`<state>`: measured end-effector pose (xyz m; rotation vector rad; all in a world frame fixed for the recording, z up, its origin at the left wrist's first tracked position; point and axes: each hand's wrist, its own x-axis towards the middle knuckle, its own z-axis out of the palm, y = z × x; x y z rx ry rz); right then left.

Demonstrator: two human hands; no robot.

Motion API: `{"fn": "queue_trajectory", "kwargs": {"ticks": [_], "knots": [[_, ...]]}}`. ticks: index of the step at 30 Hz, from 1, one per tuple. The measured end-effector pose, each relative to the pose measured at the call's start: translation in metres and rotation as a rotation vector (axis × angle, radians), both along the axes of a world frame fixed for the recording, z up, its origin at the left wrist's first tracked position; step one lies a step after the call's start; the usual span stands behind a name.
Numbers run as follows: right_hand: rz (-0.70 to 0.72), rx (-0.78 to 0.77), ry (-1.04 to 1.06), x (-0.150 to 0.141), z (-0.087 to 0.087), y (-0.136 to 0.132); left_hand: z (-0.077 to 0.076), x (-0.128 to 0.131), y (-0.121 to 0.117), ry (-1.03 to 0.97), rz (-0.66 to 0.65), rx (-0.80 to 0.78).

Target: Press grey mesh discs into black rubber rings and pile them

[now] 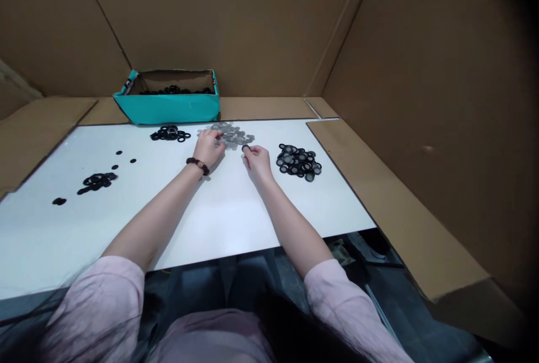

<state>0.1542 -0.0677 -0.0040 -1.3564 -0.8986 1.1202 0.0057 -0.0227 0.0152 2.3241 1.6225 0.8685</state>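
Note:
My right hand (259,162) pinches a small black rubber ring (246,148) between thumb and fingers, just above the white table. Whether a disc sits inside that ring is too small to tell. My left hand (209,146), with a dark beaded bracelet (197,165) on its wrist, reaches to the left edge of a pile of thin grey discs (231,134). Its thumb and fingers are apart, and nothing shows between them. To the right of my right hand lies a heap of black rings with grey centres (297,162).
A turquoise open box (168,109) holding black rings stands at the back. Loose black rings (169,134) lie before it. More black pieces (97,181) are scattered on the left of the white table (236,217). Cardboard walls (252,26) enclose the back and sides.

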Motion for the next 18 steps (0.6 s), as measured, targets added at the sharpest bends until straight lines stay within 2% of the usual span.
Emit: {"fn": "queue_trajectory", "kwargs": {"ticks": [2,6,11,14,18], "knots": [[0.038,-0.060,0.050,-0.002,0.005,-0.003,0.003,0.003,-0.016,-0.056,-0.064,0.015],[0.249,-0.120,0.144,-0.003,0.013,-0.011,0.004,0.007,-0.049,-0.132,-0.147,-0.020],[0.409,-0.141,0.161,0.002,0.018,-0.016,0.000,0.003,-0.061,-0.355,-0.128,-0.143],[0.432,-0.116,0.161,0.003,0.018,-0.018,-0.002,0.002,-0.062,-0.440,-0.124,-0.133],[0.368,-0.080,0.137,0.000,0.018,-0.019,-0.006,0.004,-0.066,-0.378,-0.139,-0.027]]}}
